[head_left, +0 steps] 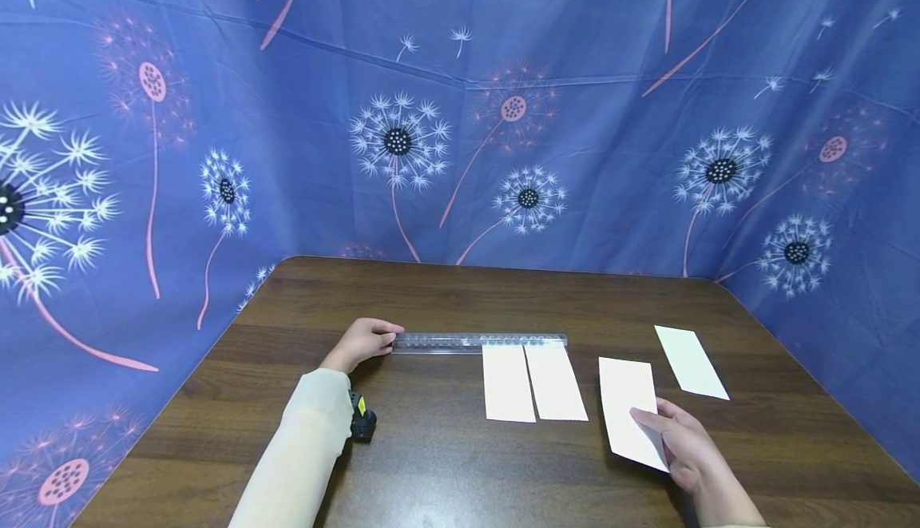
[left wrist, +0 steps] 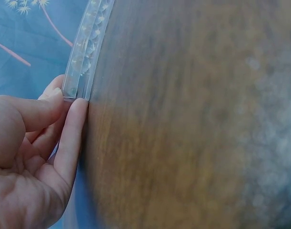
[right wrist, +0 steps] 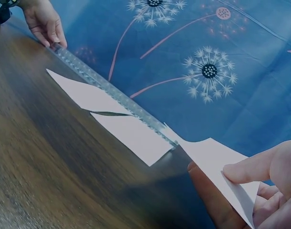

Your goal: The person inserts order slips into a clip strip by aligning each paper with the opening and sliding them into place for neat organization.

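A clear plastic ruler (head_left: 446, 343) lies crosswise on the wooden table. My left hand (head_left: 365, 342) pinches its left end between thumb and fingers, also seen close up in the left wrist view, where the ruler (left wrist: 88, 47) runs upward. Two white paper cards (head_left: 507, 384) (head_left: 557, 383) lie side by side, their top edges along the ruler's right part. To their right my right hand (head_left: 686, 444) holds another white paper card (head_left: 627, 408), thumb on top and fingers beneath. In the right wrist view this card (right wrist: 216, 164) is tilted and slightly bent.
One more white card (head_left: 691, 362) lies on the table (head_left: 431, 464) beyond my right hand. A blue dandelion-print cloth (head_left: 460, 113) hangs behind the table and along both sides. On my left wrist sits a small black device (head_left: 362, 420).
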`<state>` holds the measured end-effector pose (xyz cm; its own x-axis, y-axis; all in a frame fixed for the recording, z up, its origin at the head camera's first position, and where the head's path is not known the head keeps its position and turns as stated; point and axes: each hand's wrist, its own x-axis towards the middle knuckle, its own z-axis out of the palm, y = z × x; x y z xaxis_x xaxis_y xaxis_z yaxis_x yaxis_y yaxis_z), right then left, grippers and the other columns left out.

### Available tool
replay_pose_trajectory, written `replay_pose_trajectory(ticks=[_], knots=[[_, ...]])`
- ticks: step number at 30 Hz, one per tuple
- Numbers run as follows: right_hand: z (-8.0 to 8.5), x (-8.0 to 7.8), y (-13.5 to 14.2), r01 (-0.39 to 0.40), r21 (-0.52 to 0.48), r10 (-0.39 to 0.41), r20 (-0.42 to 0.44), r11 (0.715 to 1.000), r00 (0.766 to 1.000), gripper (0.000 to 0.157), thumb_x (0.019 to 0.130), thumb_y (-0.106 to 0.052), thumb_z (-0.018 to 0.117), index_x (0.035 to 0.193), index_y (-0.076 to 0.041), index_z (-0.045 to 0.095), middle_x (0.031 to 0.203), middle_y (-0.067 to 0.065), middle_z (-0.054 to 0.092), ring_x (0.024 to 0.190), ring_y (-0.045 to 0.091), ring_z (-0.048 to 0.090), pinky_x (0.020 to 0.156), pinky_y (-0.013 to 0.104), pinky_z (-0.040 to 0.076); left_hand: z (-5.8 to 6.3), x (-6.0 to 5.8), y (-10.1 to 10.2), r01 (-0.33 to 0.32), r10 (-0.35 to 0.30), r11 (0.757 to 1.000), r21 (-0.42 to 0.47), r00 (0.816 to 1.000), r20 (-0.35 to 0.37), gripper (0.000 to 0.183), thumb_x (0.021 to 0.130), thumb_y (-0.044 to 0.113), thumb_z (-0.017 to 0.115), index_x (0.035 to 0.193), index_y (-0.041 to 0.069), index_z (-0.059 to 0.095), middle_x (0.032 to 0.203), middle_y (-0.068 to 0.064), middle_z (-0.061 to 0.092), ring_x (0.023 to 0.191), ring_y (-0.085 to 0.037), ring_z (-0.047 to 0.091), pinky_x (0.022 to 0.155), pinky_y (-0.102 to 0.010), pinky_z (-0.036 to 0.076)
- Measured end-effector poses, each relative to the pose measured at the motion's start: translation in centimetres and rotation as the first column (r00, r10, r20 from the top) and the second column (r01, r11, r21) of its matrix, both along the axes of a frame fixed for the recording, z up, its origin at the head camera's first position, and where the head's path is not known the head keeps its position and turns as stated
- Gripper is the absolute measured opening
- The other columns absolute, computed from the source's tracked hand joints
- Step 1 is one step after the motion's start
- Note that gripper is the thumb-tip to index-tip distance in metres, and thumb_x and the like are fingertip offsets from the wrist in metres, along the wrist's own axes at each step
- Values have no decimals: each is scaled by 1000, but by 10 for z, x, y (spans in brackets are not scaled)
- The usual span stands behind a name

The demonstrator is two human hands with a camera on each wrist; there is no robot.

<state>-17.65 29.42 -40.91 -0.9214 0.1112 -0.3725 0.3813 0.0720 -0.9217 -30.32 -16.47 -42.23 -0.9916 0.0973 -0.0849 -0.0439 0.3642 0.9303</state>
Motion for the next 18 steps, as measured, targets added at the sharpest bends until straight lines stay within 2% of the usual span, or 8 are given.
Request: replay_pose_trajectory(ticks=[6,13,18], knots=[[1,-2,-8,-1,-14,1,-7,1000,1000,76,88,-25,65,140,9,21,98,2,53,85,15,54,71,26,50,2,0,0,4,-4,1000,-2,1000,1,23,93,-2,54,112,-5,65,118,-20,59,97,-20,58,78,-30,54],[-1,-4,-16,15,-16,-15,-7,1000,1000,74,87,-26,67,138,9,27,95,3,56,83,17,56,71,30,50,1,-1,0,1,-1,1000,13,1000,11,22,92,-2,54,111,-5,66,117,-19,60,92,-16,59,76,-28,54],[-1,-5,-21,-7,-5,7,-14,1000,1000,76,89,-27,64,140,10,23,101,5,56,85,16,57,74,29,51,1,-1,0,-5,4,1000,24,1000,8,22,91,-4,55,110,-6,66,115,-19,61,88,-15,59,75,-28,54]])
